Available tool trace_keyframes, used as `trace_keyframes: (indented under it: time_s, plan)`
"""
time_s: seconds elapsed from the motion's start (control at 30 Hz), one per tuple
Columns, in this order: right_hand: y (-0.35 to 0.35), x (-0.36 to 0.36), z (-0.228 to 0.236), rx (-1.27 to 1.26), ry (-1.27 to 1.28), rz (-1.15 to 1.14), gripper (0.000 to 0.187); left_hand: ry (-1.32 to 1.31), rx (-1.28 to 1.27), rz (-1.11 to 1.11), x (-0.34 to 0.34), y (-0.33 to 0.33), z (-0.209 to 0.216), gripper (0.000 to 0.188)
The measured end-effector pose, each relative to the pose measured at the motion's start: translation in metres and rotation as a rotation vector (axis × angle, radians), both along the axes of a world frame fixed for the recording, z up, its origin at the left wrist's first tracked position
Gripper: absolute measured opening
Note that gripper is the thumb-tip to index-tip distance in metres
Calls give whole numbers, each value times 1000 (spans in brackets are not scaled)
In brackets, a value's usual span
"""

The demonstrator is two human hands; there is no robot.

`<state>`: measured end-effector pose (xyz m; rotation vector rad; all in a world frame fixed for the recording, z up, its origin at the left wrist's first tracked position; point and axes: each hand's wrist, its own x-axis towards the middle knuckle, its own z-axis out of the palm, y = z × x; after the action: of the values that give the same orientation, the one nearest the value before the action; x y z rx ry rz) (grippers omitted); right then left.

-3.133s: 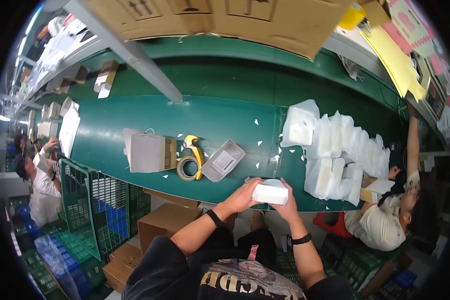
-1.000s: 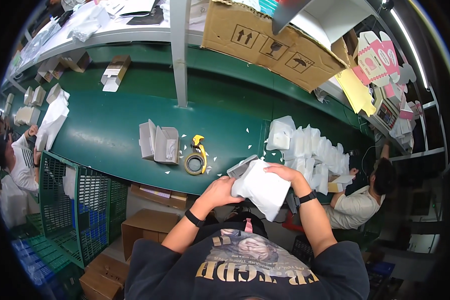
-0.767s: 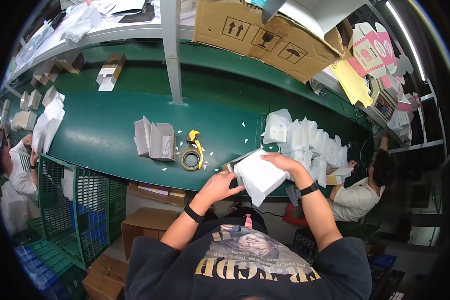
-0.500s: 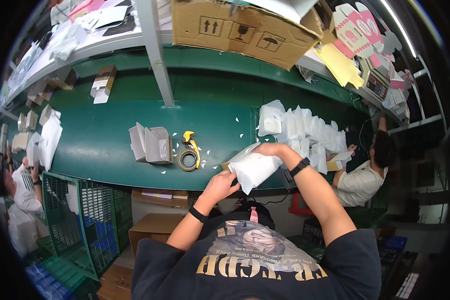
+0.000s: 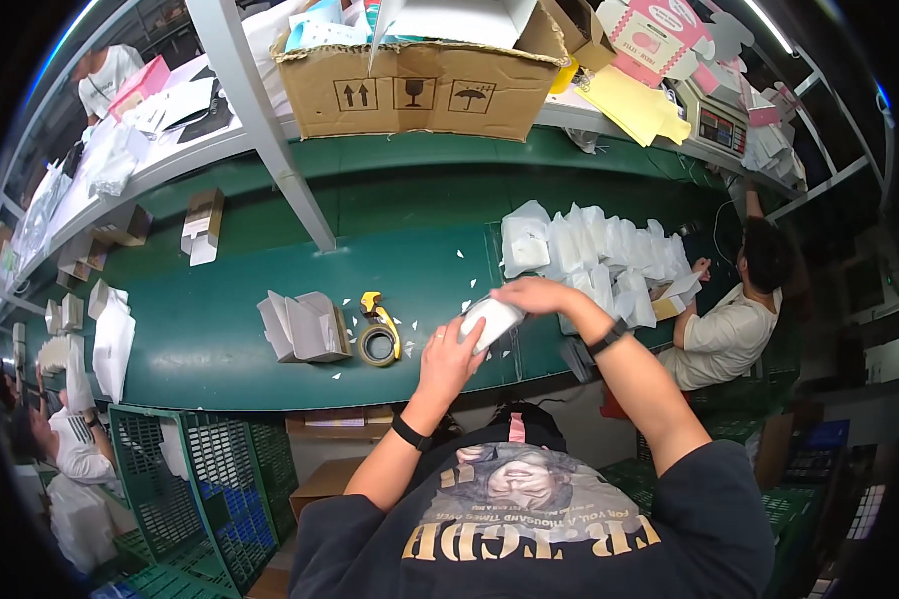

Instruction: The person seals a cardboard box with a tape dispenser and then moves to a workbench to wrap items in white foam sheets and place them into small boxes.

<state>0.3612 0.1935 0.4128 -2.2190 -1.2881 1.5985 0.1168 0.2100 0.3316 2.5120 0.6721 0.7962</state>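
Note:
Between my hands is a white wrapped packet (image 5: 492, 322), held above the green bench close to its front edge. My left hand (image 5: 451, 356) grips its left side, with the fingers on top. My right hand (image 5: 531, 297) is closed over the packet's far right end; the fingertips are partly hidden. To the left of my hands lies a yellow tape dispenser (image 5: 394, 327) with a roll of tape (image 5: 378, 345). Beside it stands an open grey-white carton (image 5: 310, 327). A group of similar white wrapped packets (image 5: 579, 240) sits to the right on the bench.
Small white scraps (image 5: 466, 305) are scattered over the green bench (image 5: 200, 329). A co-worker (image 5: 724, 324) sits at the right end. A large cardboard box (image 5: 420, 92) rests on the shelf above. Green plastic crates (image 5: 195, 479) stand below the bench at left.
Both hands have shifted away from my body with the packet. The packet has been turned and its loose wrapping now looks tighter. The head view has tilted and shifted.

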Motion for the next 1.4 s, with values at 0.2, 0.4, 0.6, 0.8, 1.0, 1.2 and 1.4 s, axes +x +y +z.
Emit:
trace_keyframes:
  time_s: [0.2, 0.4, 0.6, 0.8, 1.0, 1.2, 1.4]
  plan:
    - [-68, -39, -49, 943, -503, 241, 43, 93, 33, -46, 15, 16, -15, 58]
    - [-70, -55, -85, 931, -626, 455, 53, 155, 164, -3, 14, 6, -51, 53]
    - [-81, -83, -114, 892, -660, 398, 60, 280, 244, 67, 13, -9, -58, 43]
    - [-67, -73, -86, 765, -772, 450, 55, 351, 153, 82, 10, -13, -46, 44]
    - [-48, -30, -87, 704, -634, 418, 51, 271, 64, -38, 26, -22, -35, 55]
    - [-38, -22, -112, 782, -467, -10, 61, 372, 140, 188, 58, -30, -49, 53]
    - [-55, -7, -119, 653, -572, 150, 72, 409, 54, 287, 77, -49, -52, 52]
